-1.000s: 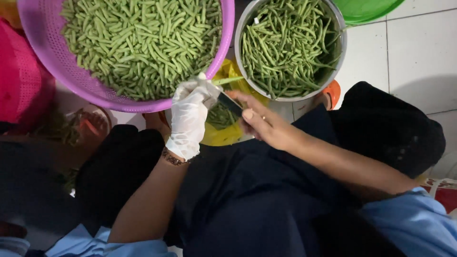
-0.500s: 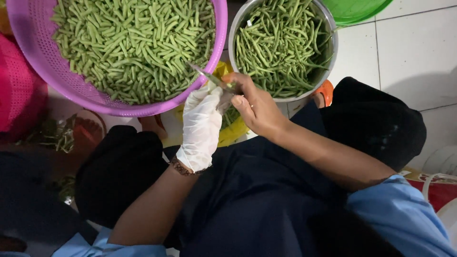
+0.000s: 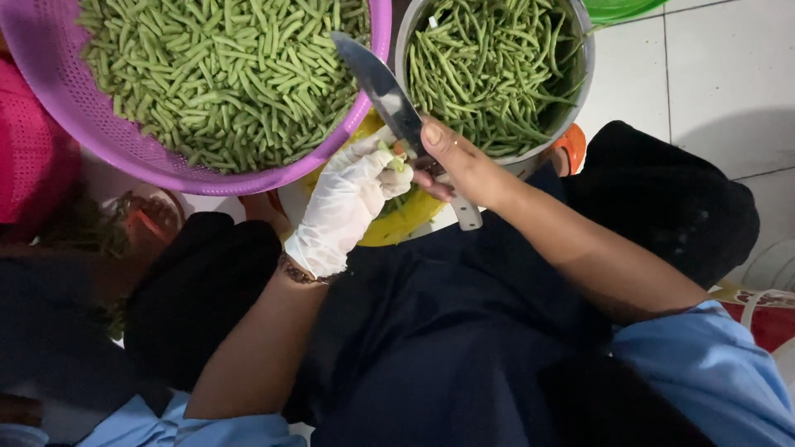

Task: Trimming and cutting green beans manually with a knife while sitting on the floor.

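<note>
My left hand (image 3: 344, 203) wears a white glove and pinches a short piece of green bean (image 3: 396, 157) at its fingertips. My right hand (image 3: 460, 165) is bare and grips a knife (image 3: 385, 87) by its white handle, the blade pointing up and left over the rim of the purple colander (image 3: 74, 108). The blade rests against the bean piece. The purple colander holds many cut green bean pieces (image 3: 224, 74). A metal bowl (image 3: 584, 74) to the right holds long whole green beans (image 3: 493, 70).
A yellow bowl (image 3: 393, 228) sits under my hands, mostly hidden. A pink basket (image 3: 29, 157) is at the left edge, a green basin (image 3: 621, 8) at the top right. White floor tiles (image 3: 720, 74) lie to the right. My dark-clothed knees frame the bowls.
The knife blade has swung up, now pointing over the colander rim. Both hands have shifted slightly right and down, still together over the yellow bowl.
</note>
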